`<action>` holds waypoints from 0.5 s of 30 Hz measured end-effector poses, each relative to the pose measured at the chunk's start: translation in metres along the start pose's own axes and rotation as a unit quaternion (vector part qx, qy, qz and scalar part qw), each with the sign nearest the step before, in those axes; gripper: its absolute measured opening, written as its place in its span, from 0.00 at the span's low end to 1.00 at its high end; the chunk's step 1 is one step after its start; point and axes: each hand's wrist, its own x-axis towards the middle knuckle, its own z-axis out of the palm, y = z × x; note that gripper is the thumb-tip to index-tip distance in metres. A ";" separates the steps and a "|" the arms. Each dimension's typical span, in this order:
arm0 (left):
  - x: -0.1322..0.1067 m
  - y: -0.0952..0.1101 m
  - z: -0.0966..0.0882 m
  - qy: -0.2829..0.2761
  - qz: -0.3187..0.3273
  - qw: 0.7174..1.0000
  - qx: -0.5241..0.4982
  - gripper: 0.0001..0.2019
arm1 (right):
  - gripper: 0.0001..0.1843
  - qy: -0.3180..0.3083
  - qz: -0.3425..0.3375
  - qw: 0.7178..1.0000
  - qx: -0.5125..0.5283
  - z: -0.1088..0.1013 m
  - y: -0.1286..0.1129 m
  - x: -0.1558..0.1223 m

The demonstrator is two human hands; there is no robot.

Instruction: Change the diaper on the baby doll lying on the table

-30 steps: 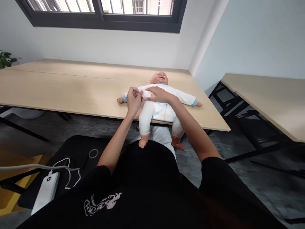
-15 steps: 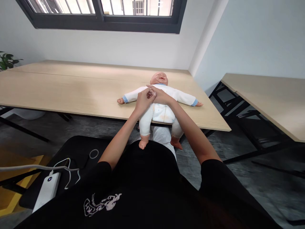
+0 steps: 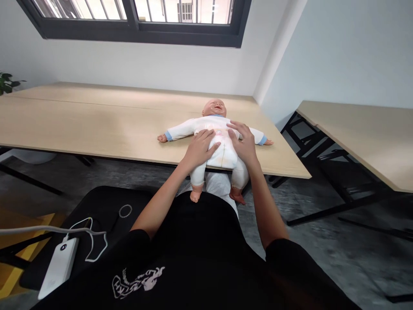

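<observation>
A baby doll [image 3: 216, 129] in a white romper with blue cuffs lies on its back at the near edge of a long wooden table [image 3: 97, 125]. Its arms are spread and its legs hang over the edge. My left hand [image 3: 200, 148] rests flat on the doll's left side, fingers stretched out. My right hand [image 3: 242, 142] lies flat on the other side of its torso, fingers spread. Neither hand holds anything.
A second wooden table [image 3: 361, 129] stands to the right with black legs. At lower left a white power bank [image 3: 58, 267] with a white cable lies on a black seat [image 3: 97, 206], near a small bracelet [image 3: 125, 211]. A plant [image 3: 8, 82] is at far left.
Both hands were pinching the romper at the doll's chest. They have let go, moved apart and down, and now lie flat on the torso sides.
</observation>
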 end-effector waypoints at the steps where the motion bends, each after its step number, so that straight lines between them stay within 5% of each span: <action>1: -0.001 0.001 0.000 -0.017 -0.006 1.000 0.008 0.23 | 0.30 -0.006 0.024 1.000 0.008 -0.005 0.001 -0.009; 7: -0.008 -0.003 0.000 -0.045 -0.017 0.999 -0.021 0.27 | 0.39 -0.127 0.146 0.979 0.070 -0.014 -0.003 -0.041; 15: -0.023 -0.017 -0.005 -0.034 -0.044 0.995 -0.087 0.26 | 0.38 -0.220 0.115 0.969 -0.017 -0.001 -0.026 -0.028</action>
